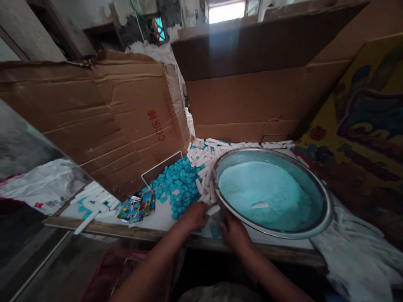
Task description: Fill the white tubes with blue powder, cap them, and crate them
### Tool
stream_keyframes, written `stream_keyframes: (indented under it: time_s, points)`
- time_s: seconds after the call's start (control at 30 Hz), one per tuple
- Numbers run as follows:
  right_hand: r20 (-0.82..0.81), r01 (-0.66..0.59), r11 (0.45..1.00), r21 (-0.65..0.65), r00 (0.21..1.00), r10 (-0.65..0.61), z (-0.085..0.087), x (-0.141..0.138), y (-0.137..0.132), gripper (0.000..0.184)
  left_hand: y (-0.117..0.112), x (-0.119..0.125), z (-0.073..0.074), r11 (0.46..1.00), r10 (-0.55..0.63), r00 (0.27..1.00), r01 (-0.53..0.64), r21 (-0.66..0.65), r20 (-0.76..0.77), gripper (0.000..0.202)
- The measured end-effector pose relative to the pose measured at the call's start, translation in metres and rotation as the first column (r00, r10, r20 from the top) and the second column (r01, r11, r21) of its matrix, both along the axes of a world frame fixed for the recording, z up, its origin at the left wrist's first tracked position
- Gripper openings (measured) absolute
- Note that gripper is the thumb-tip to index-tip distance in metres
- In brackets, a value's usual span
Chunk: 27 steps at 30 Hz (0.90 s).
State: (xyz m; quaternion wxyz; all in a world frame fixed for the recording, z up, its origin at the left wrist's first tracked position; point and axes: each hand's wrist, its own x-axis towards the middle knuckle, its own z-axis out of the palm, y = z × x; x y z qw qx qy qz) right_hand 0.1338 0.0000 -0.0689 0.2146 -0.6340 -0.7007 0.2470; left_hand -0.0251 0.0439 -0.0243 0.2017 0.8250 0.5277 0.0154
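My left hand (197,214) is closed on a small white plastic tube (213,210), which sticks out to the right of its fingers, near the front edge of the table. Close on its right, my right hand (235,233) is bent at the basin's near rim and smeared by motion. A blurred blue piece (215,230) shows beside its fingertips; whether they grip it is unclear. Many blue plastic caps (176,180) lie heaped beyond my left hand. The large metal basin (327,209) holds pale blue powder (261,180), with one white tube (260,205) lying on it.
More white tubes (204,157) are piled behind the caps, and others (97,199) lie at the left. Printed wrappers (138,207) rest near the front edge. Cardboard walls (126,113) enclose the table's back and left. A whitish cloth or bag (352,247) hangs at the right.
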Motion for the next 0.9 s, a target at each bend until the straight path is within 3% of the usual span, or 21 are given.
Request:
stream_keyframes:
  time_s: [0.17,0.27,0.4,0.47,0.53,0.6,0.67,0.77,0.9]
  points:
    - [-0.362,-0.012,0.994,0.113,0.931,0.052,-0.003,-0.008,0.012,0.034,-0.022,-0.017,-0.004,0.999,0.035,0.968,-0.034,-0.009,0.25,0.024]
    - [-0.439,-0.073,0.988,0.137,0.889,0.127,0.003,-0.019,0.009,0.025,-0.031,-0.017,-0.007,0.999,0.042,0.936,-0.049,0.01,0.351,0.028]
    - [-0.247,-0.204,0.944,0.258,0.931,0.269,0.029,-0.024,-0.006,0.027,-0.036,-0.011,-0.003,0.994,0.094,0.867,-0.112,0.008,0.49,0.029]
    - [-0.072,-0.282,0.933,0.225,0.95,0.305,0.052,-0.012,-0.012,0.03,-0.038,-0.008,0.002,0.986,0.156,0.815,-0.162,-0.039,0.558,0.03]
    - [0.104,-0.314,0.937,0.155,0.948,0.301,0.079,0.013,-0.011,0.026,-0.04,-0.005,0.009,0.974,0.222,0.758,-0.205,-0.1,0.613,0.03]
    - [0.269,-0.248,0.961,0.12,0.94,0.209,0.102,0.049,0.0,0.023,-0.042,-0.004,0.013,0.959,0.28,0.696,-0.228,-0.166,0.662,0.03]
    - [0.432,-0.216,0.974,0.067,0.887,0.167,0.115,0.086,0.02,0.023,-0.043,-0.003,0.016,0.945,0.327,0.632,-0.234,-0.23,0.703,0.031]
    - [0.537,-0.255,0.96,-0.116,0.797,0.277,0.114,0.123,0.049,0.022,-0.044,-0.001,0.015,0.929,0.371,0.564,-0.225,-0.296,0.737,0.032]
    - [0.536,-0.259,0.953,-0.155,0.789,0.301,0.098,0.129,0.063,0.021,-0.044,0.002,0.016,0.922,0.385,0.554,-0.204,-0.328,0.738,0.035]
